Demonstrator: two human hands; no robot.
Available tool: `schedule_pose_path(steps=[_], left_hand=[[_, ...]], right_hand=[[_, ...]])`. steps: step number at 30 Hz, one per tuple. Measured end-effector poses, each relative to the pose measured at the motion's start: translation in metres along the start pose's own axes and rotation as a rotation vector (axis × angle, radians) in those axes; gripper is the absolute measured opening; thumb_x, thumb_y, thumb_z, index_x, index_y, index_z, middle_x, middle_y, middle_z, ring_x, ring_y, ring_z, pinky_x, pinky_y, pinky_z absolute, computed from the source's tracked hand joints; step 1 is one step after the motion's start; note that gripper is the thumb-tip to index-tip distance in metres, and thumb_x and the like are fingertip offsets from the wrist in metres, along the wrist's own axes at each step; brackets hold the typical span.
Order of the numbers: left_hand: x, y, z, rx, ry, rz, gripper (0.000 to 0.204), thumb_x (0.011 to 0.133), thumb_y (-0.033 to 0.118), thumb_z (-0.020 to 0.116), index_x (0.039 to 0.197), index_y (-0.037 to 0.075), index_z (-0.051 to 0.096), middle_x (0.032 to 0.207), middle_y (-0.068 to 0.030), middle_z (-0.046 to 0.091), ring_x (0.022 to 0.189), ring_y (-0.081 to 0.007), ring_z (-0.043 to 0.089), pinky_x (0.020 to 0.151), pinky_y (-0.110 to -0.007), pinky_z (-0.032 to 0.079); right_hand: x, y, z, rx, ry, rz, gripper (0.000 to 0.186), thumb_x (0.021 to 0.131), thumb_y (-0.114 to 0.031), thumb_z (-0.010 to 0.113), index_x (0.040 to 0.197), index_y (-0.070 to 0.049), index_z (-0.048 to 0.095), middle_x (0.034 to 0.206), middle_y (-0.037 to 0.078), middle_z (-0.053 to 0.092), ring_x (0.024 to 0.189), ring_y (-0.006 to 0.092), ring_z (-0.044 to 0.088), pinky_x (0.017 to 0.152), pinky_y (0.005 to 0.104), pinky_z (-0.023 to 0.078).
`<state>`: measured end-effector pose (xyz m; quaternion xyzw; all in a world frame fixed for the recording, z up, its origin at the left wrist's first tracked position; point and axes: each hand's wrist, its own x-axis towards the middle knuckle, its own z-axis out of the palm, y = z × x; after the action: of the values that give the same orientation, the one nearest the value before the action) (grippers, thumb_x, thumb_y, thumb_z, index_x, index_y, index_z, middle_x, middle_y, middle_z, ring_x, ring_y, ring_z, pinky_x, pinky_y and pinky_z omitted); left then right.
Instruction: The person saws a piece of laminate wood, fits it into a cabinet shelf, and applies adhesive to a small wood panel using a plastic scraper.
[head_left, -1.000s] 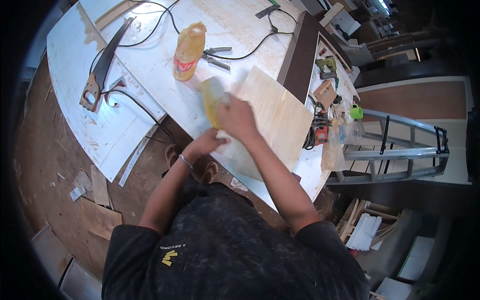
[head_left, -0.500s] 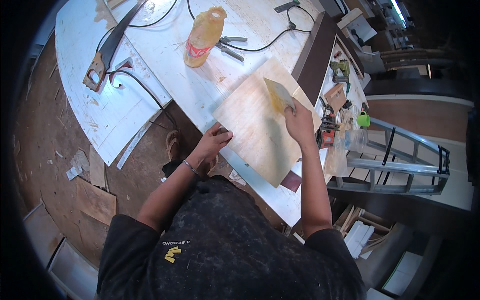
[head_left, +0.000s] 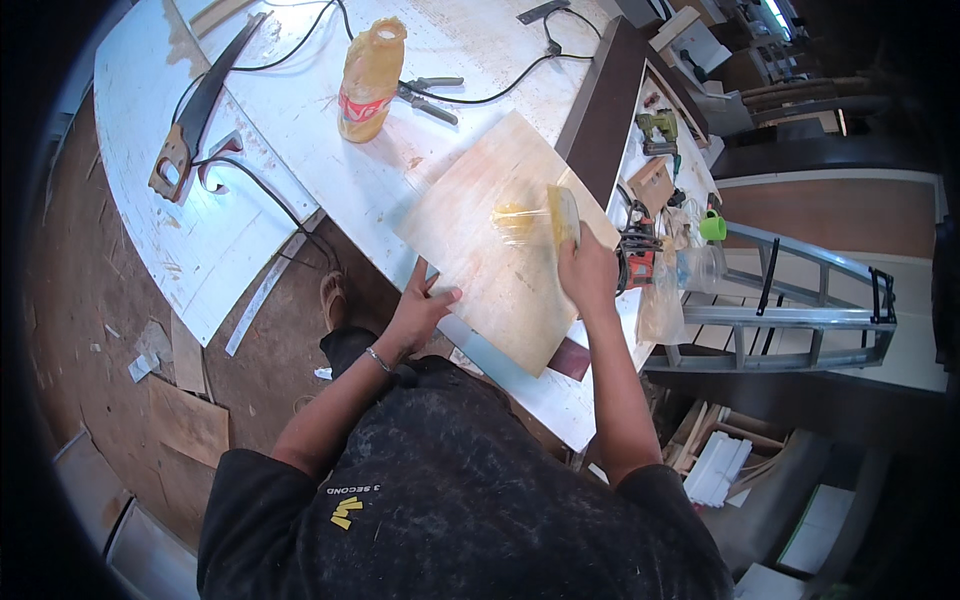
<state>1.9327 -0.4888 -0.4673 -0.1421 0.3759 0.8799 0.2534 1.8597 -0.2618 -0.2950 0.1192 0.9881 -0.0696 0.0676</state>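
Observation:
A thin, pale square wooden sheet [head_left: 480, 270] lies tilted across the near edge of the white worktable [head_left: 300, 150]. My left hand [head_left: 418, 315] grips its near-left edge, thumb on top. In my right hand [head_left: 590, 268] is a flat, glue-stained spreader [head_left: 565, 215], its yellowed edge down at the sheet's surface. Just left of it, a wet yellow patch of glue [head_left: 513, 215] with stringy streaks shows on the sheet. Beyond the sheet stands a glue-coated plastic bottle [head_left: 370, 85] with a red label band and cut-open top.
Pliers [head_left: 430, 98] lie beside the bottle near a black cable [head_left: 500, 97]. A handsaw [head_left: 195, 125] rests at the left. On the right are a green drill [head_left: 658, 130], a red power tool [head_left: 638, 265] and an aluminium ladder [head_left: 790, 318]. Wood scraps [head_left: 190, 420] litter the floor.
My right hand has turned the spreader and brought its edge down to the sheet. A glossy yellow patch now shows there. My left hand still grips the sheet's edge; the view has shifted slightly.

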Motion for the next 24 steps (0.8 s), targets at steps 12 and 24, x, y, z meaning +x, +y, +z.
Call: schedule_pose_path(steps=[12,24], left_hand=[[-0.024,0.030,0.036,0.248,-0.132,0.061,0.101,0.099,0.008,0.066,0.170,0.014,-0.006,0.160,-0.0205,0.040,0.125,-0.0282,0.061,0.087,-0.037,0.063],[-0.014,0.028,0.000,-0.048,-0.147,-0.054,0.069,0.100,0.005,0.067,0.160,0.000,0.032,0.156,-0.0169,0.048,0.134,-0.0258,0.058,0.109,-0.039,0.054]], right_hand=[[0.053,-0.123,0.007,0.151,-0.169,-0.372,0.036,0.093,-0.029,0.053,0.112,-0.005,0.073,0.092,0.028,0.073,0.089,0.0469,0.072,0.089,0.0539,0.055],[-0.008,-0.174,-0.008,0.548,-0.259,-0.577,0.033,0.094,-0.027,0.058,0.110,-0.001,0.070,0.087,0.026,0.073,0.083,0.0430,0.074,0.077,0.0492,0.057]])
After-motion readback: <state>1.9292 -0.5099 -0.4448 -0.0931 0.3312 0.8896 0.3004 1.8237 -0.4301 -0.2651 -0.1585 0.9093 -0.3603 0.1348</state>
